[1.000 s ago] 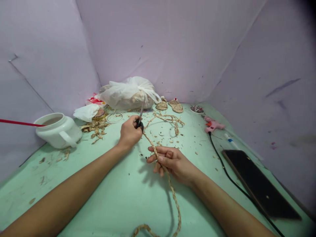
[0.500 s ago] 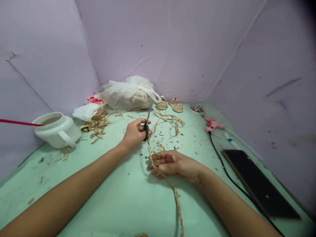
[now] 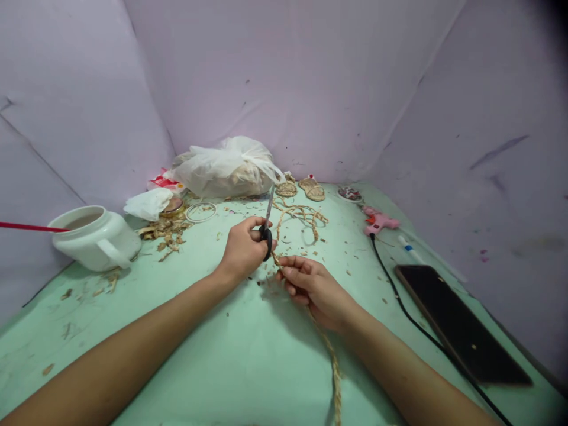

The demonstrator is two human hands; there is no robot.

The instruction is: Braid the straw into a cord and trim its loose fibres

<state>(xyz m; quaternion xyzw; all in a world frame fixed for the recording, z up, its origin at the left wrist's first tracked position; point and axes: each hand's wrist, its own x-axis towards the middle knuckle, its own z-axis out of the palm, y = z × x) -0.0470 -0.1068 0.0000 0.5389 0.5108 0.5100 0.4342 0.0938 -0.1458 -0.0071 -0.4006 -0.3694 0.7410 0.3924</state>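
Black-handled scissors (image 3: 267, 235) sit in my left hand (image 3: 245, 247), blades pointing away toward the back wall. A tan braided cord (image 3: 335, 373) runs from the front edge of the view up through my right hand (image 3: 314, 288), whose thumb and fingers pinch it. Between the two hands a short stretch of the braid shows, reaching my left fingertips beside the scissor handles. Whether the left fingers also grip the cord is hard to see. Beyond the hands, the rest of the cord lies in loose loops on the green tabletop (image 3: 248, 355).
A white pot (image 3: 100, 239) with a red stick stands at left, near dried fibre scraps (image 3: 166, 232). Behind are a white plastic bag (image 3: 228, 168) and small woven slippers (image 3: 313, 188). At right lie a pink glue gun (image 3: 379, 220), its black cable, a pen (image 3: 410, 249) and a phone (image 3: 461, 325).
My right hand has gone from loosely open under the cord to pinching it, moving up close to my left hand. The left hand still holds the scissors. The view has shifted slightly.
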